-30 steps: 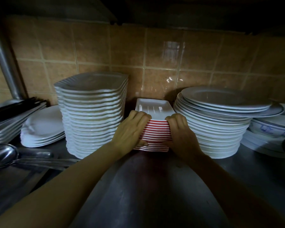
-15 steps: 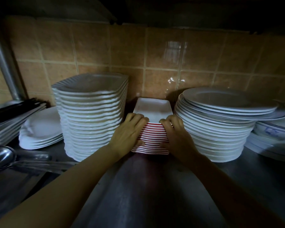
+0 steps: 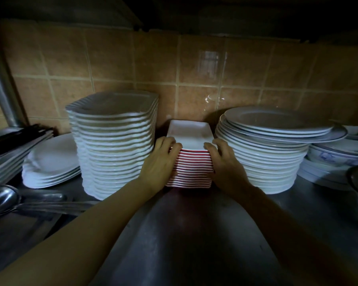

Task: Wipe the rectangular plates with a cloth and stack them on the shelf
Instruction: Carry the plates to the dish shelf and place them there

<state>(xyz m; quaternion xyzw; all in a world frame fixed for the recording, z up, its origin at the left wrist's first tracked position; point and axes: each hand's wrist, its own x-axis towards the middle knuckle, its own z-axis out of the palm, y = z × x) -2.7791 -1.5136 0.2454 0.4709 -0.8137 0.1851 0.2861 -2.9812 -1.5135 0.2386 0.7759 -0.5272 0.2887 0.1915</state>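
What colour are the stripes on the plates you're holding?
Red and white stripes down the rectangular plates, seen in the head view.

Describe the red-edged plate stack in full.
The plate stack is small rectangular plates, white on top with red edges, neatly piled on the metal shelf against the tiled wall, between two taller white stacks. The left hand and right hand grip its front corners, fingers curled over the top plate.

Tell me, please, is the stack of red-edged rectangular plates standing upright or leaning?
Upright: the stack of red-edged rectangular plates rests flat on the steel shelf, edges aligned, left hand and right hand gripping its sides.
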